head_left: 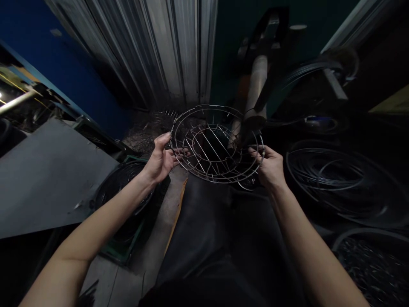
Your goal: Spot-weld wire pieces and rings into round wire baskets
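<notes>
A round wire basket [212, 160] of thin metal rings and crossbars is held up in front of me, tilted, at the centre of the head view. My left hand [161, 160] grips its left rim, with the thumb outside and the fingers under the wires. On the right side, my right hand [270, 164] pinches the rim between thumb and fingers. Behind the basket stands a machine with a pale metal cylinder [258, 74]; its lower part shows dimly through the wires.
A grey sheet panel [54, 179] juts in at the left, beside a green crate [119, 256] with dark wire rings. Wire coils [326, 170] lie at right, above a tub of small dark pieces [373, 268]. Corrugated metal [179, 47] stands behind.
</notes>
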Tool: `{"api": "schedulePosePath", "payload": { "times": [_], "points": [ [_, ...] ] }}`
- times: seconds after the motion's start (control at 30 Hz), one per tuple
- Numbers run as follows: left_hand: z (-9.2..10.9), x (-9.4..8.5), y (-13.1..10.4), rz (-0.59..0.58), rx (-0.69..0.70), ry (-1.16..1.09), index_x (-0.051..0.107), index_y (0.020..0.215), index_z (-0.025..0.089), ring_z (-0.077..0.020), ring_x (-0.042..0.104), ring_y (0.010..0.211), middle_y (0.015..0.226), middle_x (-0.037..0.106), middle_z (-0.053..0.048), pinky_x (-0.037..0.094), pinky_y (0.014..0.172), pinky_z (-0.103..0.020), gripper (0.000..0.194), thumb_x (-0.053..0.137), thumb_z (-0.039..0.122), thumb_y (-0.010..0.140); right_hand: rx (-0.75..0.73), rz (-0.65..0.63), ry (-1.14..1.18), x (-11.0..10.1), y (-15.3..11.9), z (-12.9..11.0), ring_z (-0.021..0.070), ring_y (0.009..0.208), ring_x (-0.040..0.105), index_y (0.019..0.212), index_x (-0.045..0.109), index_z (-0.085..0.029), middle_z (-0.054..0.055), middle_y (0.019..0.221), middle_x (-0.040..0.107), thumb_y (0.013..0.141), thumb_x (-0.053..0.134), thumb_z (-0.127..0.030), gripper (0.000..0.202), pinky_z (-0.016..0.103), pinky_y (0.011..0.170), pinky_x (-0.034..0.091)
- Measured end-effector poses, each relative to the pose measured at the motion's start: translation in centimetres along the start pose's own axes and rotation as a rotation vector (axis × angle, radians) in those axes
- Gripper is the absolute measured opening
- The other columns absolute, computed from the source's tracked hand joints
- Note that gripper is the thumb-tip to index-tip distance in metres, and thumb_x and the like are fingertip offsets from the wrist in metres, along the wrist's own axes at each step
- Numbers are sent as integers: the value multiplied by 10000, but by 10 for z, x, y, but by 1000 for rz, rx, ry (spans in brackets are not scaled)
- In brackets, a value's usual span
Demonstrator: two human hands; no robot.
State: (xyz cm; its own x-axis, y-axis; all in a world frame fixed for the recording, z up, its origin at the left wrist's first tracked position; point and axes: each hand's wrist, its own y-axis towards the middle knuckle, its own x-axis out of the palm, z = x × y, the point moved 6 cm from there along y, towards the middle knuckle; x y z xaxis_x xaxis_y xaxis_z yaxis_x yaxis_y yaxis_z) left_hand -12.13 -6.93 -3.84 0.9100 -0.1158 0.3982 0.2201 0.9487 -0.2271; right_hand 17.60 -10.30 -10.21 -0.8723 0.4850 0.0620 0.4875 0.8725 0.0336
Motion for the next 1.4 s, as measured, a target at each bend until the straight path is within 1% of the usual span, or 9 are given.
{"api": "schedulePosePath", "payload": {
  "times": [0.17, 0.33, 0.43, 0.57, 0.77, 0.9, 1.13, 1.3, 1.4],
  "points": [
    [-1, -4, -2, 17, 70, 14, 439, 1046, 263, -186, 681, 841, 1001, 621, -4, 533, 746, -296, 489, 684, 474, 678, -136, 51, -111, -3, -4, -5, 94, 611, 502, 753, 675, -171, -21, 670, 595, 626, 746, -402, 273, 240, 631, 413],
    [-1, -8, -2, 11, 102, 38, 485, 1016, 250, -208, 676, 887, 1037, 628, -10, 537, 791, -327, 415, 652, 482, 716, -218, 95, -172, 2, -9, -13, 103, 608, 498, 746, 657, -171, -17, 664, 583, 653, 719, -414, 267, 241, 608, 405],
    [-2, -13, 0, 15, 121, 48, 530, 1003, 237, -229, 666, 927, 1014, 641, -22, 545, 777, -329, 393, 622, 510, 736, -224, 79, -173, 7, -9, -16, 99, 597, 486, 747, 656, -156, -13, 655, 578, 662, 714, -391, 256, 239, 602, 399],
    [-8, -18, 1, 21, 95, 46, 553, 1002, 239, -243, 661, 950, 1003, 640, -22, 553, 756, -328, 392, 616, 525, 740, -238, 92, -157, 8, -7, -16, 92, 599, 484, 759, 665, -132, -9, 654, 584, 668, 719, -353, 244, 235, 607, 393],
    [-10, -21, 2, 27, 137, 73, 569, 998, 232, -266, 641, 1011, 1034, 632, -27, 551, 801, -352, 382, 586, 535, 767, -273, 85, -158, 7, -5, -12, 82, 582, 479, 749, 670, -123, -19, 631, 580, 670, 728, -319, 219, 226, 586, 384],
    [-11, -20, 2, -2, 133, 78, 546, 1023, 235, -270, 618, 1067, 1079, 620, -38, 543, 818, -351, 403, 559, 561, 786, -311, 55, -191, 7, -3, -14, 75, 580, 473, 729, 668, -129, -26, 627, 577, 673, 725, -294, 183, 221, 578, 373],
    [-14, -20, 2, -45, 108, 56, 539, 1036, 244, -276, 615, 1076, 1111, 615, -30, 550, 826, -357, 409, 554, 566, 785, -339, 58, -269, 8, -3, -18, 79, 579, 469, 729, 660, -141, -30, 621, 561, 681, 711, -314, 187, 224, 567, 376],
    [-15, -20, 2, -40, 85, 67, 532, 1049, 241, -282, 588, 1121, 1153, 601, -41, 541, 859, -371, 439, 544, 590, 783, -344, 51, -287, 9, -4, -19, 81, 573, 459, 727, 658, -145, -34, 615, 547, 683, 704, -326, 192, 228, 561, 372],
    [-14, -21, 1, -2, 83, 57, 530, 1056, 246, -299, 564, 1153, 1183, 580, -41, 537, 853, -381, 438, 553, 587, 782, -333, 39, -303, 9, -5, -19, 85, 585, 457, 739, 661, -151, -30, 626, 543, 703, 691, -322, 177, 234, 573, 372]
  ]
}}
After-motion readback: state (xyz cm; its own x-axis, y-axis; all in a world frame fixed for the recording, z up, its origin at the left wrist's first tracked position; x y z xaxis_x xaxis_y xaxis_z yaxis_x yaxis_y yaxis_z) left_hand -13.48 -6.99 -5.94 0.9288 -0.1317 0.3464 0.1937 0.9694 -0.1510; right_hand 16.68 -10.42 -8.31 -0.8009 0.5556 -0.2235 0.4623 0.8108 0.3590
